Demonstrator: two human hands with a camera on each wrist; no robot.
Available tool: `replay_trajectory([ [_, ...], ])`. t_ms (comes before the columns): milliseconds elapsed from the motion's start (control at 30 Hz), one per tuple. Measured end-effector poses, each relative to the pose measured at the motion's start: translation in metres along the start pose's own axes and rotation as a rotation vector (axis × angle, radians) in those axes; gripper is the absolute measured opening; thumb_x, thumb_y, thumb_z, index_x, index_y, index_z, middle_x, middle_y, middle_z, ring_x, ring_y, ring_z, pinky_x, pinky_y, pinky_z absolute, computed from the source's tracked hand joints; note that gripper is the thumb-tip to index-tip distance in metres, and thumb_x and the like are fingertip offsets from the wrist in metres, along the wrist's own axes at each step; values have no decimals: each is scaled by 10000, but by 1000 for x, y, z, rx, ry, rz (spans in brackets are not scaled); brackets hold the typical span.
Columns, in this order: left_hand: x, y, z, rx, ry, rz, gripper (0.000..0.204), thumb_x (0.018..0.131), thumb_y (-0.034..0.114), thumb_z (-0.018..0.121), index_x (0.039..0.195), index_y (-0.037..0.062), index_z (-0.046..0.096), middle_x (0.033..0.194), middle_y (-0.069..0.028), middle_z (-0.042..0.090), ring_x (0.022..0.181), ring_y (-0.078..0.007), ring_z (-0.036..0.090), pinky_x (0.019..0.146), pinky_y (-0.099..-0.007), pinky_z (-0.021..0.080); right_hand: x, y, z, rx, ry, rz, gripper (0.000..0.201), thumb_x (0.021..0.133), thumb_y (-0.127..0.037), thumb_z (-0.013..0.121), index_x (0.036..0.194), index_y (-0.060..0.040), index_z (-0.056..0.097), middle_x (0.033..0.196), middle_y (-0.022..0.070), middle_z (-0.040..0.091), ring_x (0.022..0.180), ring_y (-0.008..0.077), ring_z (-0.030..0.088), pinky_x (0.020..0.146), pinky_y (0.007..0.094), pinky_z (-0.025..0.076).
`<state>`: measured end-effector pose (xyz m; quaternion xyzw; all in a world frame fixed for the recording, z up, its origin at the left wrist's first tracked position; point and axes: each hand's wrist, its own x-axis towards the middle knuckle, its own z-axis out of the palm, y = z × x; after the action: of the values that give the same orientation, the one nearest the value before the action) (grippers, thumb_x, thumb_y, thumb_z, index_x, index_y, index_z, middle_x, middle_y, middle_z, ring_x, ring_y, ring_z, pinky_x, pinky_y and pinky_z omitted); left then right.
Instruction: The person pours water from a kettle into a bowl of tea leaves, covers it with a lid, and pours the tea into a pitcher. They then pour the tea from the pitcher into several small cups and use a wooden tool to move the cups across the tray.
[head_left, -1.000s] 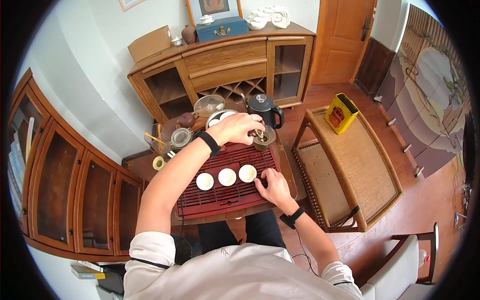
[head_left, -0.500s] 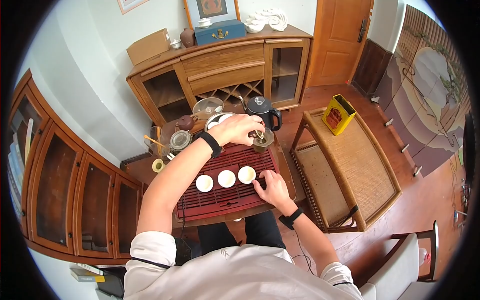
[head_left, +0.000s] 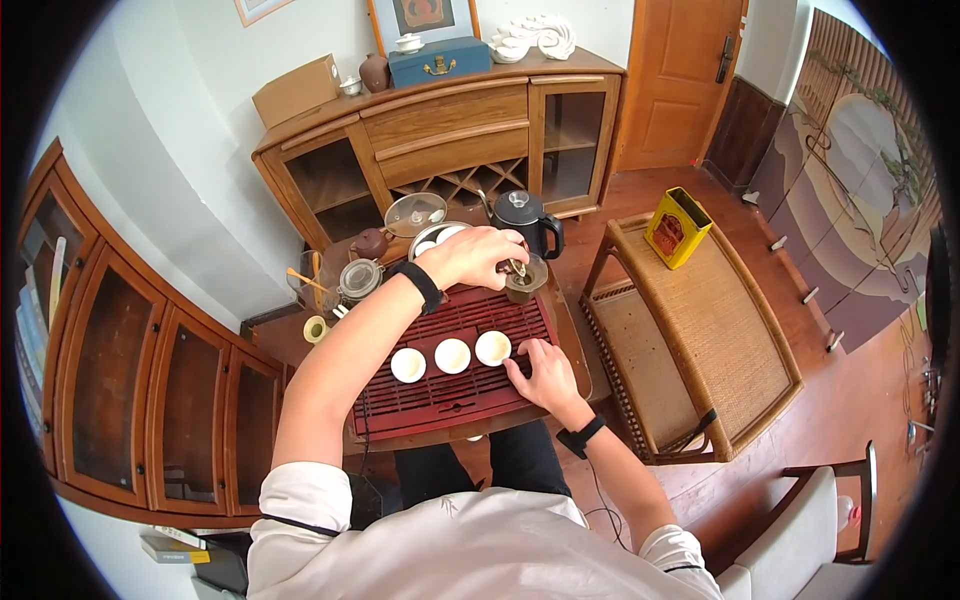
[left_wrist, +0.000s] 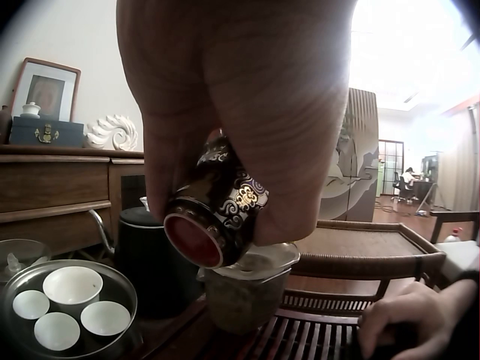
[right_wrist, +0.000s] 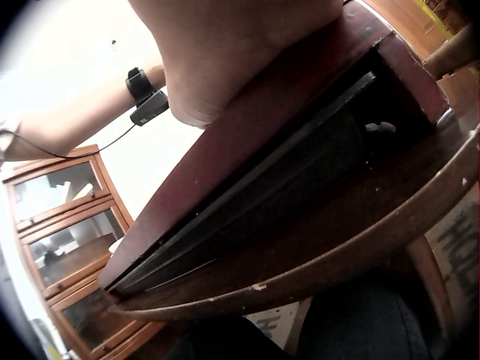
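My left hand (head_left: 470,257) grips a small dark vessel (left_wrist: 214,206) with gold and silver scroll patterns, tipped over a clear container (left_wrist: 244,300). The vessel's round reddish end faces the left wrist camera; its other end is hidden by the fingers. The container stands at the far right of the red slatted tea tray (head_left: 470,400). My right hand (head_left: 543,376) rests at the tray's right side, fingers loosely bent, fingertips close beside the rightmost white cup (head_left: 492,348). Two more white cups, the middle one (head_left: 452,356) and the left one (head_left: 408,366), stand in line with it.
Behind the left hand, a metal bowl (left_wrist: 124,334) holds several white cups, with a black kettle (head_left: 520,215) to its right. A brown teapot (head_left: 371,243) and a glass jar (head_left: 359,279) stand left. On the rattan cart (head_left: 740,340) sits a yellow tin (head_left: 679,230).
The head view has shifted slightly. Both hands stay in place, the left still holding the tipped vessel over the container.
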<state>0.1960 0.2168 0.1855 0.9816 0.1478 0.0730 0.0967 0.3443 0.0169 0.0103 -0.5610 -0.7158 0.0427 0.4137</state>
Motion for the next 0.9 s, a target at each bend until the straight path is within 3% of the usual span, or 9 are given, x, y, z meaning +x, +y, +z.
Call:
replay_trajectory([
  [900,5,3,-1,14,-10,27,409,761,99,725,1170,85,747,1264,-89,716,1046,-377,713,885,-489,588,0,0,0,11,2,5,325,928,-281,798,1028,-26,624,896,163,705,835,384,694,787,462,549],
])
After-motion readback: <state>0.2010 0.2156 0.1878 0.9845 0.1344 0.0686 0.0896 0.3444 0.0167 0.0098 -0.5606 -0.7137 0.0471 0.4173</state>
